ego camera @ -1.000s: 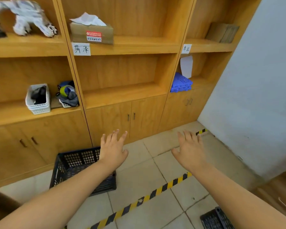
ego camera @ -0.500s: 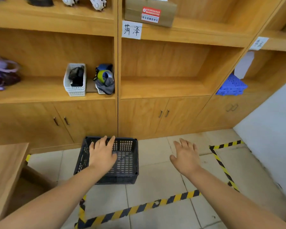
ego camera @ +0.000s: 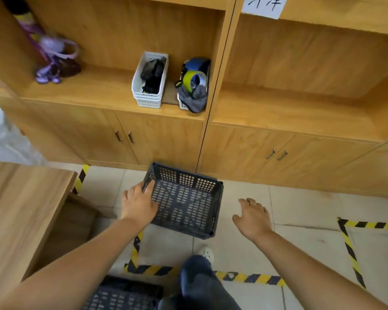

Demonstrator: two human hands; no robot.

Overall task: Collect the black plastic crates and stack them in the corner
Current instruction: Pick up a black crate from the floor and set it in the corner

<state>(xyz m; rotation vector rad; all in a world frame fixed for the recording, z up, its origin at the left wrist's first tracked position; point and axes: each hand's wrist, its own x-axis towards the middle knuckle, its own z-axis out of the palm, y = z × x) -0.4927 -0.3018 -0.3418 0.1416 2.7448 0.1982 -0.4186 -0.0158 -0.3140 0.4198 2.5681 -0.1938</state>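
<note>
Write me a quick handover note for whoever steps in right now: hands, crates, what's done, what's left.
Left hand: open, fingers at the left rim of the black crate; no grip yet.
Right hand: open, hanging to the right of that crate, apart from it.
The crate sits upright and empty on the tiled floor, in front of the wooden cabinet.
A second black crate shows at the bottom edge of the view, near the person's leg.
Done: no crate is stacked in this view.
Left: grip the first crate with both hands, carry it to the corner, then stack the other with it.
</note>
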